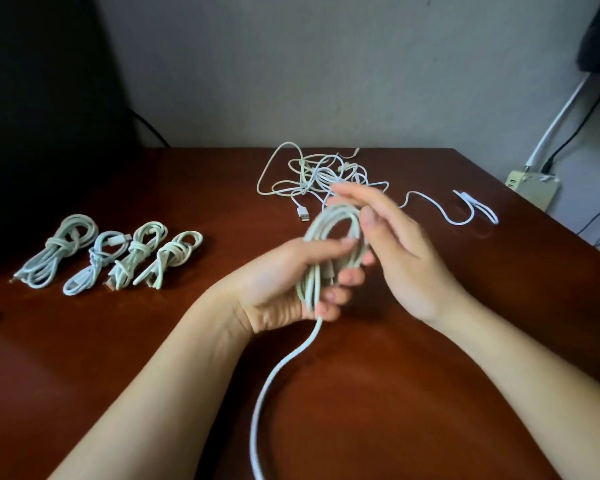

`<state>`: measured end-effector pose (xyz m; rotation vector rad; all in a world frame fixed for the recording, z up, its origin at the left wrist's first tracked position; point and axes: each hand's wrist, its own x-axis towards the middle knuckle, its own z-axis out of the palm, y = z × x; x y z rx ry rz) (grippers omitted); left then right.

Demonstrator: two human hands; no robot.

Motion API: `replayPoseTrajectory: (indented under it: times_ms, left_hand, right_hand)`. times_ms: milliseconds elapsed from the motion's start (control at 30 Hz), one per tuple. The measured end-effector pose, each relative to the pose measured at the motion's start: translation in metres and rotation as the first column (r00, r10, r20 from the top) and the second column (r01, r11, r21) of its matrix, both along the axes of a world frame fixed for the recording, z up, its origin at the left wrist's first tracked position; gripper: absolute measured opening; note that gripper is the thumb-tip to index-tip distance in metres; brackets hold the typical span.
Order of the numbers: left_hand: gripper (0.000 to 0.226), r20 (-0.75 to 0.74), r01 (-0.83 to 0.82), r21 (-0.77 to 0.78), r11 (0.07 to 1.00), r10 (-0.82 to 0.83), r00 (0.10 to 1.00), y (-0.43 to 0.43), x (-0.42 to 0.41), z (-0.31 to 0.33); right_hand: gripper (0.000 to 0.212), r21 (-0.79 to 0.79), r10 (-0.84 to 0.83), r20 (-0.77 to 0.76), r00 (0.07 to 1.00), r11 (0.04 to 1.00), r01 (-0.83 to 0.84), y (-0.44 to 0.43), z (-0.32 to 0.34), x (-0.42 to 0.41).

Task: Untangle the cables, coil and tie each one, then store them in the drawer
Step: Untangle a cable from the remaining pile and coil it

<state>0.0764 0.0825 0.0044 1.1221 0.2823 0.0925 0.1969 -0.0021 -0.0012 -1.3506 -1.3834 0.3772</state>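
One white tail (264,393) runs from the bottom edge up across the brown desk (413,393) into the left hand (288,282), whose curled fingers grip one coil (336,223) of cable above the desk. The right hand (395,244) holds nothing, its fingers straight and its thumb against the coil's upper loop. Farther left, four tied bundles (139,252) lie in a row. At the back lies one tangle (319,174) of white cables with a USB plug (303,214) poking out.
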Motion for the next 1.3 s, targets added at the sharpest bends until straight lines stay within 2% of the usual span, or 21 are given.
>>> replayPoseTrajectory:
  times_ms: [33, 100, 200, 333, 500, 567, 667, 700, 767, 833, 900, 1000, 1133, 1200, 1300]
  left_hand:
    - [0.015, 0.046, -0.046, -0.093, 0.995, 0.051, 0.998, 0.004, 0.0, 0.001]
    - [0.017, 0.114, -0.193, -0.27, 0.943, 0.23, 0.966, 0.014, 0.0, 0.003]
    - [0.016, 0.187, -0.362, -0.384, 0.849, 0.455, 0.871, 0.024, 0.002, 0.002]
    - [0.023, 0.171, -0.511, -0.473, 0.717, 0.644, 0.745, 0.033, 0.001, -0.003]
    - [0.02, 0.139, -0.578, -0.555, 0.598, 0.752, 0.644, 0.044, -0.002, -0.005]
    - [0.02, 0.114, -0.604, -0.565, 0.562, 0.778, 0.618, 0.047, -0.004, -0.004]
    - [0.019, 0.074, -0.641, -0.571, 0.513, 0.81, 0.582, 0.052, -0.006, -0.005]
    - [0.019, 0.063, -0.653, -0.568, 0.5, 0.818, 0.572, 0.054, -0.007, -0.005]
    - [0.018, 0.04, -0.676, -0.563, 0.475, 0.833, 0.552, 0.059, -0.01, -0.006]
    - [0.019, 0.014, -0.688, -0.561, 0.46, 0.836, 0.548, 0.063, -0.013, -0.007]
    - [0.019, -0.011, -0.696, -0.534, 0.479, 0.82, 0.572, 0.065, -0.017, -0.007]
    - [0.021, -0.059, -0.704, -0.43, 0.565, 0.76, 0.647, 0.067, -0.021, -0.007]
    - [0.021, -0.091, -0.638, -0.339, 0.692, 0.65, 0.754, 0.061, -0.022, -0.004]
    - [0.022, -0.1, -0.598, -0.288, 0.748, 0.597, 0.796, 0.057, -0.02, -0.003]
    - [0.023, -0.102, -0.532, -0.235, 0.814, 0.524, 0.846, 0.053, -0.018, -0.004]
  right_hand:
    - [0.033, -0.016, 0.0, -0.064, 0.998, 1.0, -0.001, 0.002, -0.002, 0.002]
    - [0.047, -0.113, 0.053, -0.29, 0.955, 0.99, -0.089, 0.006, -0.003, 0.002]
    - [0.07, -0.256, 0.137, -0.499, 0.856, 0.92, -0.296, 0.004, -0.006, -0.006]
    - [0.078, -0.378, 0.226, -0.515, 0.827, 0.806, -0.456, 0.003, -0.012, -0.014]
    - [0.088, -0.422, 0.29, -0.523, 0.802, 0.729, -0.539, -0.001, -0.007, -0.014]
    - [0.088, -0.446, 0.298, -0.477, 0.827, 0.729, -0.519, -0.003, -0.004, -0.015]
    - [0.066, -0.486, 0.304, -0.318, 0.898, 0.761, -0.43, -0.003, -0.003, -0.014]
    - [0.056, -0.499, 0.31, -0.204, 0.929, 0.783, -0.371, -0.003, -0.004, -0.014]
    - [0.037, -0.461, 0.289, 0.139, 0.947, 0.865, -0.197, -0.003, -0.008, -0.01]
    - [0.026, -0.306, 0.201, 0.45, 0.87, 0.95, -0.061, -0.002, -0.013, -0.008]
    - [0.03, -0.144, 0.105, 0.571, 0.814, 0.989, -0.027, -0.002, -0.014, -0.006]
    - [0.026, 0.114, -0.09, 0.644, 0.759, 0.993, 0.021, -0.002, -0.009, 0.002]
    - [0.018, 0.39, -0.302, 0.567, 0.767, 0.918, 0.073, -0.004, -0.001, 0.01]
    - [0.018, 0.423, -0.31, 0.545, 0.779, 0.904, 0.063, -0.005, 0.002, 0.008]
    - [0.021, 0.336, -0.125, 0.465, 0.877, 0.941, -0.044, -0.01, 0.006, 0.001]
